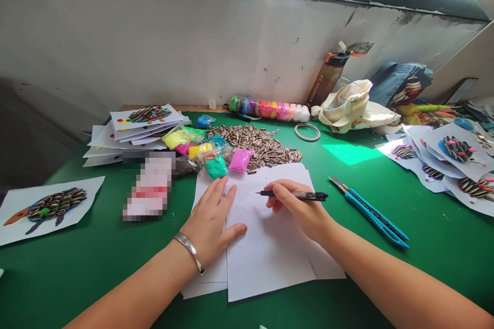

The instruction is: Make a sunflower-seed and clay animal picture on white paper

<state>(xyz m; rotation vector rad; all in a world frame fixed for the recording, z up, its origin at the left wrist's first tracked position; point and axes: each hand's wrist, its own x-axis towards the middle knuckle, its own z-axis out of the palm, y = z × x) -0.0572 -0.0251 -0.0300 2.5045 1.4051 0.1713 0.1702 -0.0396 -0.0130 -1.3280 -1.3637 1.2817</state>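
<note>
My right hand (295,203) is closed around a black pen (311,196), its tip pointing left over a sheet of white paper (270,262). A thin oval outline (244,208) is drawn on the sheet, its right part hidden behind my hand. Flat across the paper's left side lies my left hand (214,216), fingers spread and a silver bracelet at the wrist. More white sheets stick out under the top one. Just beyond my left fingertips sit small bags of coloured clay (216,166) and a heap of striped sunflower seeds (257,143).
A blue utility knife (370,211) with its blade out lies right of the paper. Finished seed pictures (50,208) lie left, with stacks (142,121) behind and at right (459,151). A tape ring (307,132), cloth bag (349,108) and bottle (328,78) stand at the back.
</note>
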